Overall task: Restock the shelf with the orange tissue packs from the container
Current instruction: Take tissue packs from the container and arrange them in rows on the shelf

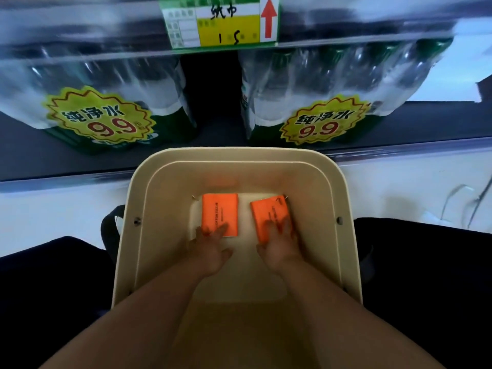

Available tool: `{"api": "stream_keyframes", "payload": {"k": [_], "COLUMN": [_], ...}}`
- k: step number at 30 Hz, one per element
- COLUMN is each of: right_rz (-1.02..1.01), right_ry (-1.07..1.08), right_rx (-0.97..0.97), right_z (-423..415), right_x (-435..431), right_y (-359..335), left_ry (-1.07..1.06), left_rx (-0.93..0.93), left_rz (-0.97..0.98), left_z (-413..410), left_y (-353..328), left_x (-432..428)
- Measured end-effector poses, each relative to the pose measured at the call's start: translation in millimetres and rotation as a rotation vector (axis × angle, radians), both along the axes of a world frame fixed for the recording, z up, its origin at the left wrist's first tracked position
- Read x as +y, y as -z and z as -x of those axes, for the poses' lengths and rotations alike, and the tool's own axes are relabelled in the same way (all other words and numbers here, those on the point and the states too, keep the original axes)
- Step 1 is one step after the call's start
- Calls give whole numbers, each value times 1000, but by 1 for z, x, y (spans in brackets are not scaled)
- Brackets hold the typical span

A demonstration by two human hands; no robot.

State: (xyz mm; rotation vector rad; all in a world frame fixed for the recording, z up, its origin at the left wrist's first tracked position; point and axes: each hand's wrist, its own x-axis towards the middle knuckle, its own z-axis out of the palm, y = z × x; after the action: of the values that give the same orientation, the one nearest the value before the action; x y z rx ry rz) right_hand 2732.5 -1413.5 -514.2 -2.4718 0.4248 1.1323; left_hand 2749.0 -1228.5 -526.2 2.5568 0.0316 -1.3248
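Below a dark shelf (80, 166) stocked with shrink-wrapped bottled-water packs (106, 89), a person reaches both bare arms into a beige container (346, 209) set in front of the shelf's edge. Two orange tissue packs lie flat on its floor, apart from each other: the left pack (219, 211) squared to the walls, the right pack (269, 213) turned slightly askew. The left hand (210, 249) rests straight, spread fingers on the near end of the left pack. The right hand (279, 249) covers the near half of the right pack; whether it clasps the pack cannot be told through the blur. A green-and-yellow price label (218, 22) with a red arrow (268, 18) sits on the rail above.
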Motion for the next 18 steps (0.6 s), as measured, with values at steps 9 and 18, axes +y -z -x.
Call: {"api": "stream_keyframes", "payload": {"k": [9, 18], "right_rz": [108, 114], "right_ry": [113, 319], "right_rx": [-85, -165], "right_z": [-21, -13], "right_x": [-1, 7], "right_y": [16, 30], "left_ry": [-397, -520], "left_rx": [-30, -28], "left_rz": [165, 216], "left_z": [-11, -19], "left_y": [11, 12], "left_x": [-8, -12]}}
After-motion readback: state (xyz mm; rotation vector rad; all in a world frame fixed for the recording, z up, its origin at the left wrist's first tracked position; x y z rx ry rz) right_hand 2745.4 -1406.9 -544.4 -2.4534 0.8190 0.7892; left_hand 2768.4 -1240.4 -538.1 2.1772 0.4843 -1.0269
